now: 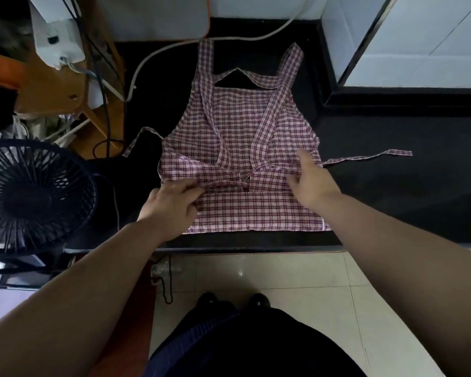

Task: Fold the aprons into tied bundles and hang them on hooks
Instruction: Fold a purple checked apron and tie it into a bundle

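The checked apron [237, 126] lies flat on the black tabletop [392, 186] in front of me, bib pointing away, near edge close to the tabletop's rim. My left hand [172, 205] has its fingers curled round a fold of cloth on the left side, pinching it where a band of fabric crosses the middle. My right hand [313, 186] rests on the same band at the right, index finger laid straight along the cloth and thumb spread. I cannot tell whether it is pinching the edge or only pressing it down.

I judge the work to be at an early stage. The shoulder straps [278, 104] are laid down over the bib and one crosswise fold is forming, but the shape is wide and loose, not a bundle. The right tie [370, 157] trails out over the tabletop and the left tie [139, 140] curls off the other side, both unknotted. The folding down, the tying and the hanging are all left, and I see no hook or second apron from here
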Demonstrator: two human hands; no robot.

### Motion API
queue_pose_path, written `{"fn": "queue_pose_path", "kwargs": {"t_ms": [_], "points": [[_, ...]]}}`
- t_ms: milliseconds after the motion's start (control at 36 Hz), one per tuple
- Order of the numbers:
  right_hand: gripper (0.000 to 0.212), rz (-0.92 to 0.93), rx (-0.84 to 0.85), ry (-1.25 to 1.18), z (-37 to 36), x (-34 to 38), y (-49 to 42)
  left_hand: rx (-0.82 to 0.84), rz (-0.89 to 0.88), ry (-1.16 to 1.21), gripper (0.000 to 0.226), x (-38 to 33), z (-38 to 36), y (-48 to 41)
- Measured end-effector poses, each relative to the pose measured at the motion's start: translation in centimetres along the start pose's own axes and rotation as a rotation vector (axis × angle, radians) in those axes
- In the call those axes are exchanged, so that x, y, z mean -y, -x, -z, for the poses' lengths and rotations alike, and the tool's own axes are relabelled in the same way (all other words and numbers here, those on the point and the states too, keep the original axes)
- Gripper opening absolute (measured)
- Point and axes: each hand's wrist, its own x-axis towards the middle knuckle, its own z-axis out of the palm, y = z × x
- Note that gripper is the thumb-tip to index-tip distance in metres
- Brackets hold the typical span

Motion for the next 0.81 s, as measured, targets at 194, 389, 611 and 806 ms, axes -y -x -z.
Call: {"fn": "queue_pose_path", "kwargs": {"t_ms": [194, 389, 611, 806], "points": [[0.021, 0.129, -0.07, 0.102, -1.0, -0.5, -0.4, 0.041, 0.053, -0.071, 0.05, -0.5, 0.3, -0.2], [0.033, -0.015, -0.103, 0.33, -0.6, -4.0, 1.1, -0.139, 0.28, -0.019, 0.046, 1.0, 0.5, 0.1], [0.057, -0.316, 0.05, 0.194, -0.4, -5.2, 0.8, -0.079, 0.522, 0.094, 0.053, 2.1, 0.3, 0.6], [0.061, -0.15, -0.112, 0.166, -0.2, -4.9, 2.7, -0.025, 0.595, 0.053, 0.053, 0.6, 1.4, 0.7]]}}
